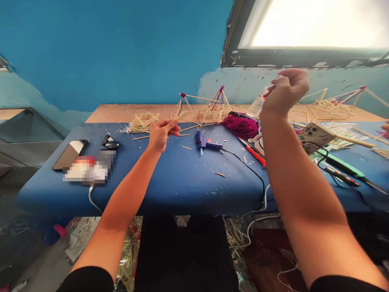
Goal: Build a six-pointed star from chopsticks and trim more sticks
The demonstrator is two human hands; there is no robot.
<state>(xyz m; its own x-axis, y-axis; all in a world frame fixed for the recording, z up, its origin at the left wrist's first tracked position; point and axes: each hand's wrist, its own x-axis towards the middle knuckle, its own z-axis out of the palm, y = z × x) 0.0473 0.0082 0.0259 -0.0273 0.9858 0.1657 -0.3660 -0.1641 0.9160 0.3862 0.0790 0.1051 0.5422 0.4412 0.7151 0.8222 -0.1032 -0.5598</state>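
Note:
My left hand [161,132] reaches out over the blue table [170,178] and grips the end of a thin wooden stick [181,115]. The stick belongs to a frame of sticks [206,107] tied at its peaks with magenta thread. My right hand [285,91] is raised above the table with its fingers closed, and a short bit of magenta thread shows at the fingertips. A ball of magenta yarn [241,125] lies below and to the left of that hand.
A blue glue gun [206,144] with a black cord lies mid-table. A dark phone [69,154] and a mouse [112,144] sit at left. At right are a cased phone [314,136], a red tool [255,156], a green tool [340,164] and more stick frames [331,105]. Another person's fingers [385,129] show at the right edge.

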